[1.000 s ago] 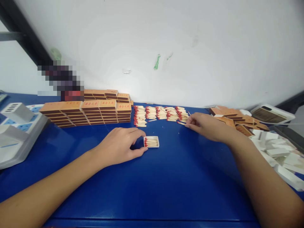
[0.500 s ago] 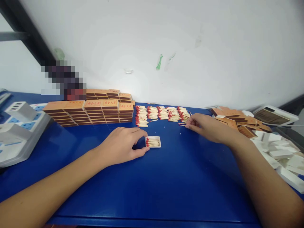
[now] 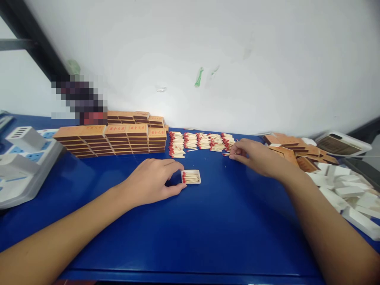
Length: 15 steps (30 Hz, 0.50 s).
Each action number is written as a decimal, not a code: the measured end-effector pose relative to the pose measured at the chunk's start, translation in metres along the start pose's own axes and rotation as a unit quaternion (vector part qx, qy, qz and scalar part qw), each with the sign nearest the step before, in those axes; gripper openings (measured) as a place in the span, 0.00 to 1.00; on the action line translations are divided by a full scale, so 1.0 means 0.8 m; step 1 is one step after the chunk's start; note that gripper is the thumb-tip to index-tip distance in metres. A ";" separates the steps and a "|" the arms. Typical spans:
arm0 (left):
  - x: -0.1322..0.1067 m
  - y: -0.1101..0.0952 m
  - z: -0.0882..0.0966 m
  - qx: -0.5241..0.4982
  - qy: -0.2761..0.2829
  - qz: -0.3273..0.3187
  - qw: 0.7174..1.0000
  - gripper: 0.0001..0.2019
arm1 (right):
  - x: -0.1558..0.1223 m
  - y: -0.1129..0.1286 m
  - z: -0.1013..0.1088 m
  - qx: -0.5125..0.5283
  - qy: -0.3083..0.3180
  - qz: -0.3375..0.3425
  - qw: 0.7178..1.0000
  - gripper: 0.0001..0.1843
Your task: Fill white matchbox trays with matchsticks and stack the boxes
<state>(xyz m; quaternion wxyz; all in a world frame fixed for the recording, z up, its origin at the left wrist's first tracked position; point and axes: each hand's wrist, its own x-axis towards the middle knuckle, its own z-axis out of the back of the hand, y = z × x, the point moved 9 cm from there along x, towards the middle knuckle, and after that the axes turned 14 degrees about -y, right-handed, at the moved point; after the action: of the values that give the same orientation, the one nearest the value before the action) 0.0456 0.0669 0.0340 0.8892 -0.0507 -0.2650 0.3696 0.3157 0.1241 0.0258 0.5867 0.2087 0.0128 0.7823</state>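
Observation:
A small white tray (image 3: pixel 191 177) partly filled with red-tipped matches lies on the blue table (image 3: pixel 190 229). My left hand (image 3: pixel 151 183) grips the tray's left end between thumb and fingers. Behind it, loose red-tipped matches (image 3: pixel 202 142) lie in several small piles along the wall. My right hand (image 3: pixel 255 157) rests at the right end of that row, its fingertips pinched on a few matches there.
Orange matchboxes (image 3: pixel 113 139) are stacked in rows at the back left. Loose orange sleeves (image 3: pixel 297 152) and white empty trays (image 3: pixel 350 194) are heaped at the right. A white power strip (image 3: pixel 20 162) sits at the left edge. A white wall stands close behind.
My right hand's fingertips have crept slightly left into the end of the match row and pinched together. The left hand and tray stay put.

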 end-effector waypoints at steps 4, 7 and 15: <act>0.000 0.000 0.000 0.000 0.001 -0.002 1.000 0.15 | 0.000 -0.005 -0.006 0.003 0.016 -0.016 1.000 0.11; 0.001 0.000 0.000 0.001 0.004 0.000 1.000 0.14 | 0.001 -0.003 -0.006 0.009 0.012 -0.008 1.000 0.11; 0.001 -0.001 0.002 0.009 -0.002 -0.007 1.000 0.14 | -0.005 0.028 0.003 0.034 0.008 -0.013 0.999 0.12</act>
<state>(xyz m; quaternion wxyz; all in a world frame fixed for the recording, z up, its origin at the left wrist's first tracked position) 0.0459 0.0668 0.0356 0.8915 -0.0403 -0.2637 0.3662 0.2969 0.1126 0.0326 0.5889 0.2226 0.0468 0.7755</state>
